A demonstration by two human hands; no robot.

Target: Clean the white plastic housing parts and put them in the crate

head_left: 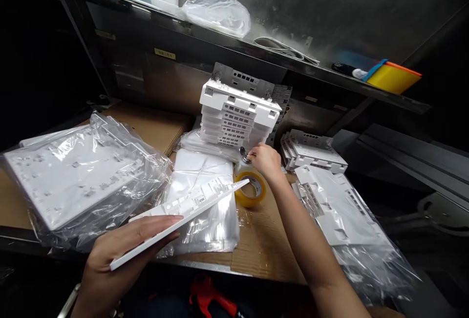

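My left hand (124, 244) is closed on a white plastic panel (194, 205), its thumb on the upper face and its fingers beneath. The panel is tilted, almost edge-on to me, above a stack of clear plastic bags (216, 230). Further back, my right hand (266, 160) has its fingers pinched at a small shiny metal piece with a dark round end (245, 155); what this is I cannot make out. Just below that hand lies a roll of yellowish tape (252, 200). Behind it rises a stack of white plastic panels (238, 117) with slots along their edges.
A bagged white panel (80, 166) lies at left on cardboard (146, 125). At right are more white panels (311, 152) and another bagged one (344, 210). A metal shelf (205, 34) crosses above, bearing a plastic bag (220, 12). A red-handled tool (210, 296) shows below the table edge.
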